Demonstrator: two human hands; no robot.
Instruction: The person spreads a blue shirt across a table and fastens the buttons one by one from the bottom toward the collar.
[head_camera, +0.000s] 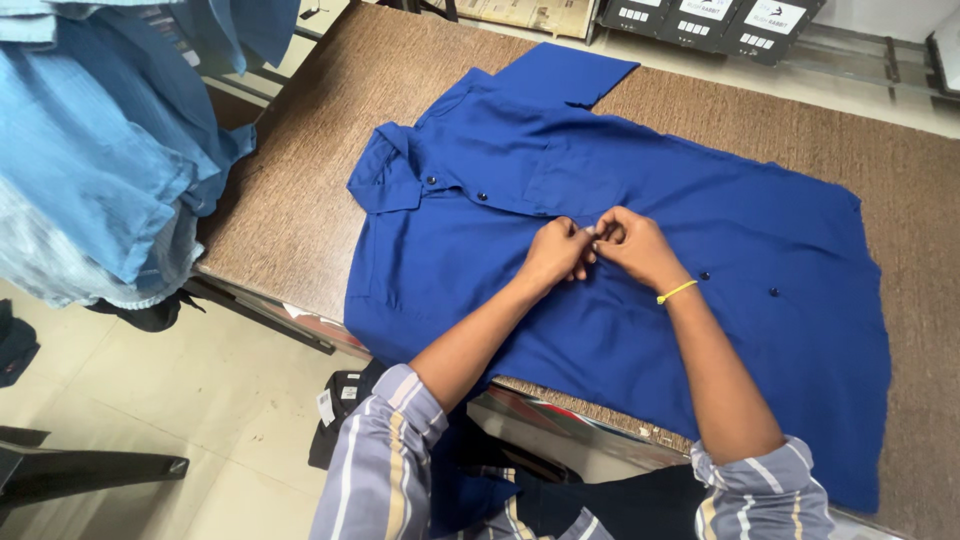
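A royal-blue cotton button-up shirt (640, 250) lies flat on the brown woven-topped table (300, 180). The left hand (557, 250) and right hand (632, 245) meet at its placket, fingertips pinching the fabric together.

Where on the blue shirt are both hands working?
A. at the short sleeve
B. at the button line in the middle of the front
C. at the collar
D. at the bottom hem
B: the left hand and right hand meet pinching the placket of the blue shirt, apart from the collar.

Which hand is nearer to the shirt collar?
Left. The left hand is at the placket, on the side toward the collar; the right hand is beside it, farther from the collar.
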